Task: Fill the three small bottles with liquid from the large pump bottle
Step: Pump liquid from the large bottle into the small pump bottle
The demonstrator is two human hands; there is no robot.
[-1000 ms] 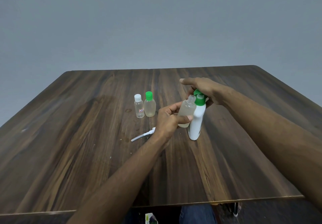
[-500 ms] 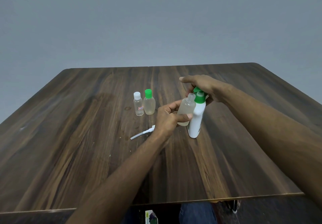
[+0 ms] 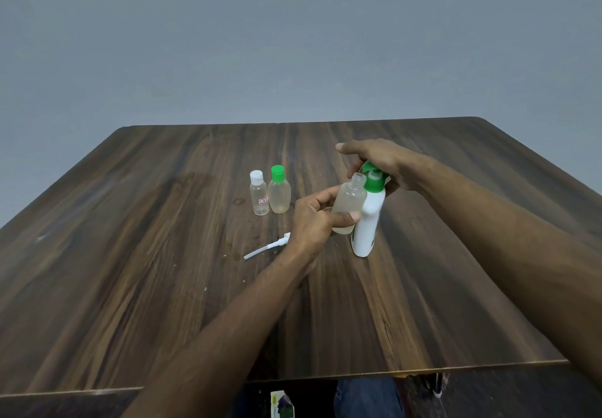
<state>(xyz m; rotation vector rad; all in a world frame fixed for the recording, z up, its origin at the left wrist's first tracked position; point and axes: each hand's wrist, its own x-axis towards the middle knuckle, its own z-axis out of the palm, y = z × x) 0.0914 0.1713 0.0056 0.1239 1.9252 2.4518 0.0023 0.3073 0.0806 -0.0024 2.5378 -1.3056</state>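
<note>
our left hand (image 3: 312, 222) curls round the uncapped small bottle (image 3: 348, 202), thumb across its front, mouth held at the green pump head (image 3: 373, 178) of the white pump bottle (image 3: 366, 225), table (image 3: 163, 255) centre. our right hand (image 3: 381, 163) covers the pump, fingers bent over it. two capped bottles (image 3: 270, 194) stand at 9 o'clock.

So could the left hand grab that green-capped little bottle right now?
Probably not yet: the left hand already grips the open small bottle. The way to the green-capped bottle looks free.

Soft, even, dimmish light, faint shadows, slight softness throughout, with wide-angle bowing toward the edges.
</note>
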